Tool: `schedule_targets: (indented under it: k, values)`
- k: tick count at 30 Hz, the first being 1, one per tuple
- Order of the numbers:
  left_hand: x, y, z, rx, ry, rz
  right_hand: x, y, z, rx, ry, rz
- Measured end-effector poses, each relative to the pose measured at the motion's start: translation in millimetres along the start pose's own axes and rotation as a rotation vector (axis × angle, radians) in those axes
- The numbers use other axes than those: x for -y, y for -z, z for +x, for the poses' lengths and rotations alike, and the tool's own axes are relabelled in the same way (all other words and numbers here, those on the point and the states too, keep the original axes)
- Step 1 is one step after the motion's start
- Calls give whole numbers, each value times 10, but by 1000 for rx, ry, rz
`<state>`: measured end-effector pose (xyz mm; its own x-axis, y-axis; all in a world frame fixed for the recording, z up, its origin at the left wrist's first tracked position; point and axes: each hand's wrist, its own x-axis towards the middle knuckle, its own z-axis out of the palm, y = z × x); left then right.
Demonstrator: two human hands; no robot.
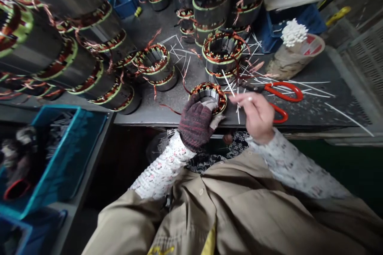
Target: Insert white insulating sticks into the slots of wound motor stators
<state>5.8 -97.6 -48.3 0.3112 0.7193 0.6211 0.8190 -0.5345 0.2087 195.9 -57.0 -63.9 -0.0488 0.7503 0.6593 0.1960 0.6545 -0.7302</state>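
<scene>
My left hand (196, 123), in a dark striped glove with pale fingertips, grips the near left side of a small wound stator (206, 87) at the bench edge. Its fingers reach over the ring's copper windings into the bore. A loose reddish lead sticks out to the left. My right hand (259, 115) is bare and closed in a pinch just right of the stator. A thin white strip (228, 81) slants up from its fingertips. Close behind that hand lie red-handled scissors (287, 91), their blades partly covered by strips.
Stacked larger stators (80, 63) crowd the left; more stacks (209, 8) stand behind. A wound stator (223, 53) sits just beyond my hands. White strips (314, 87) lie scattered at right, near a tape-wrapped holder (289, 61) full of them. A teal bin (86, 147) is at lower left.
</scene>
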Motion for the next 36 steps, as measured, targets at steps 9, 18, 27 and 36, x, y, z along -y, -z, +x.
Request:
schedule_targets:
  k: [9, 18, 27, 36]
  values:
    - [19, -92, -44, -56, -9, -33, 427, 431, -475, 291, 198, -153]
    - [-30, -129, -68, -65, 161, -297, 284, 117, -284, 214, -94, -79]
    - [-34, -67, -22, -140, 216, -493, 323, 72, -39, 318, -141, -31]
    - [17, -44, 4, -99, 113, -469, 198, 13, 62, 388, -111, -228]
